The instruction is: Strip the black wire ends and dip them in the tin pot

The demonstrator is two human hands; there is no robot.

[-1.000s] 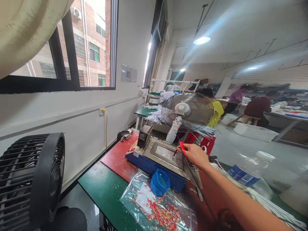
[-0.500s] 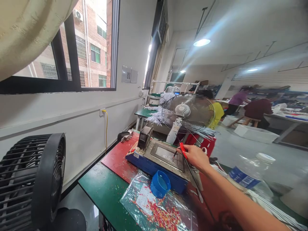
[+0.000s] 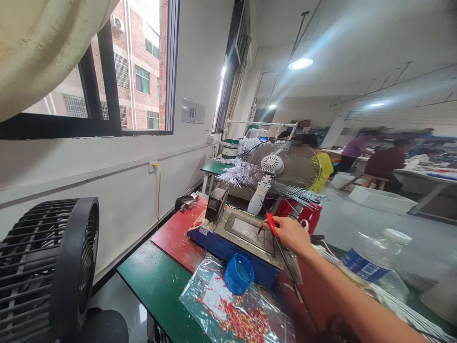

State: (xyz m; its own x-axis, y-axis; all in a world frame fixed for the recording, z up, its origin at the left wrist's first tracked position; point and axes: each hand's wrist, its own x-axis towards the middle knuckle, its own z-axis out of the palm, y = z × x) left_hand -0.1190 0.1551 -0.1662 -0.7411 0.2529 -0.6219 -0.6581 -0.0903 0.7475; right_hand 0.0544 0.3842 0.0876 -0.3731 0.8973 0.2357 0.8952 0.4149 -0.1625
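Note:
My right hand (image 3: 291,232) reaches in from the lower right, with thumb and fingers pinched on a slim red-and-black piece (image 3: 272,225); I cannot make out its exact kind. A dark tip points down from the fingers to the pale, silvery bath of a blue, metal-topped solder pot (image 3: 232,250). A long thin dark strand or rod (image 3: 287,269) slants from below the hand toward the lower right. My left hand is not in view. In front of the pot, a blue ring-shaped container (image 3: 239,274) stands on a clear plastic bag (image 3: 193,297) among many small red and yellow pieces.
A black fan (image 3: 71,267) stands at the left, and a white pedestal fan (image 3: 272,164) behind the pot. A clear plastic bottle (image 3: 374,257) and bundled white wires (image 3: 403,305) lie at the right. The green table (image 3: 153,271) has a red mat. People sit and stand farther back.
The view has shifted very slightly. My right hand keeps its pinch on the red-and-black piece over the solder pot, with no clear movement.

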